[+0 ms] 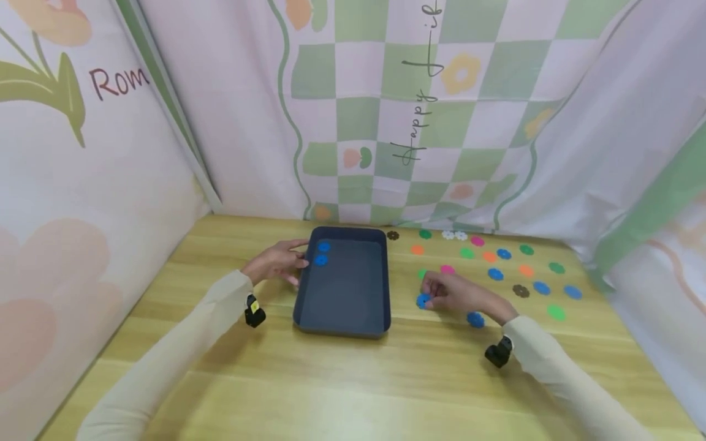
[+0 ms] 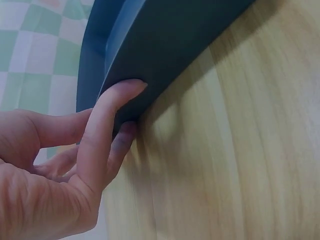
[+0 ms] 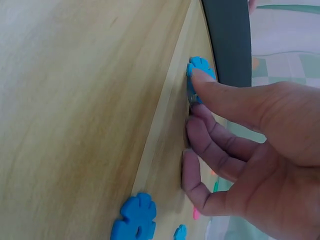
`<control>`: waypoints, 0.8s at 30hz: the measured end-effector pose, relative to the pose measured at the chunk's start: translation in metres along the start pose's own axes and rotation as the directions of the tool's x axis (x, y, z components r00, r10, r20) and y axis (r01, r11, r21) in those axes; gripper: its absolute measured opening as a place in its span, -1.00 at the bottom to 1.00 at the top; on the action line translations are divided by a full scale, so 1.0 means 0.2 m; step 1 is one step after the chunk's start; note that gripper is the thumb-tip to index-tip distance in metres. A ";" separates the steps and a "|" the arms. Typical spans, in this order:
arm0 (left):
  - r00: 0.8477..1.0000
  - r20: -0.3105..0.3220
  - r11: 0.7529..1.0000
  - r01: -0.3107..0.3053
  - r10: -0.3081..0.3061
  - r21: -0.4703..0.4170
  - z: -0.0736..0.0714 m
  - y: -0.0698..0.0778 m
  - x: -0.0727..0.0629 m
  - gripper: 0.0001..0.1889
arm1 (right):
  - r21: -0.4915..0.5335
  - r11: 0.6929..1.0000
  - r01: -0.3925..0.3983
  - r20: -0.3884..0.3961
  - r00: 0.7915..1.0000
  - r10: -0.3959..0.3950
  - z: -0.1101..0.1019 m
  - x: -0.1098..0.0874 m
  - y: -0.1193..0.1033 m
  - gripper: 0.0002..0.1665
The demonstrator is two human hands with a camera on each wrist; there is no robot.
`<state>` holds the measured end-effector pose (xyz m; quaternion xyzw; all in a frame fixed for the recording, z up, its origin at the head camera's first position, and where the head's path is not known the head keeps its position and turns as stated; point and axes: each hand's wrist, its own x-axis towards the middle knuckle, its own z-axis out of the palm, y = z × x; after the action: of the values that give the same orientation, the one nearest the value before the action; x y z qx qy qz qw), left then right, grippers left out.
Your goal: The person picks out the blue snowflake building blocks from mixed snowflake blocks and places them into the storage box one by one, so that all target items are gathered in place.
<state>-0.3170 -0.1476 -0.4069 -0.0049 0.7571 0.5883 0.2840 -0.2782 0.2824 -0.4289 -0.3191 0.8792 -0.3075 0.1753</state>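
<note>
A dark grey rectangular tray (image 1: 344,288) lies on the wooden table. Two blue flower-shaped discs (image 1: 321,260) are inside it, near its upper left. At the tray's left side, my left hand (image 1: 278,262) touches the outer wall; in the left wrist view a bent digit presses on that wall (image 2: 165,45). My right hand (image 1: 455,293) is to the right of the tray, pinching a blue flower-shaped disc (image 3: 201,64) between thumb and fingers, close to the tabletop. Another blue disc (image 1: 475,320) lies just below this hand.
Several flower-shaped discs in blue, green, orange, pink, white and brown are scattered on the table's right, among them a brown disc (image 1: 521,291) and a light green disc (image 1: 556,312). A patterned curtain (image 1: 408,122) hangs behind the table's back edge.
</note>
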 end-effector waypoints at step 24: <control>1.000 -0.022 0.999 -0.003 0.003 0.041 0.03 0.02 0.01 -0.21 | 0.485 0.866 -0.125 -0.193 0.950 0.245 -0.11 0.38 -0.33 -0.66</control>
<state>-0.3172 -0.1410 -0.4051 -0.0044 0.7721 0.5729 0.2748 -0.3151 0.2007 -0.3772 -0.1402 0.8207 -0.5289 0.1645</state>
